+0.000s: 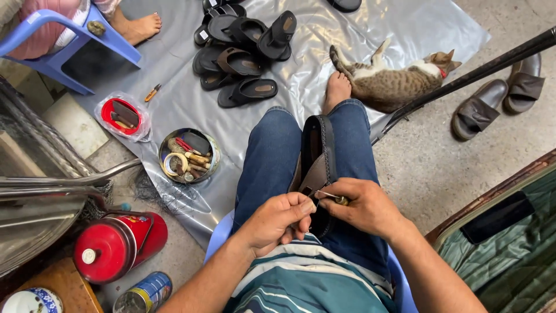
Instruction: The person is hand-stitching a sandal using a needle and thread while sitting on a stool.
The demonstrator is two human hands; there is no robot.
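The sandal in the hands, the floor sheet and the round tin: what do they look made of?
The sandal: dark sole that looks like rubber, matte, with a stitched edge; its brown strap looks like leather or imitation. The left hand pinches it while the right hand holds a thin metal awl. The floor sheet: glossy grey plastic, creased with glare. The round tin: shiny metal rim.

A clear plastic bag (123, 116) wrapped round a red dish lies on the grey sheet (185, 98), just beside a round open metal tin (189, 155) of oddments. At the lower left, a red cylindrical canister (119, 243) lies on its side, with a blue-and-yellow labelled can (145, 293) near it.
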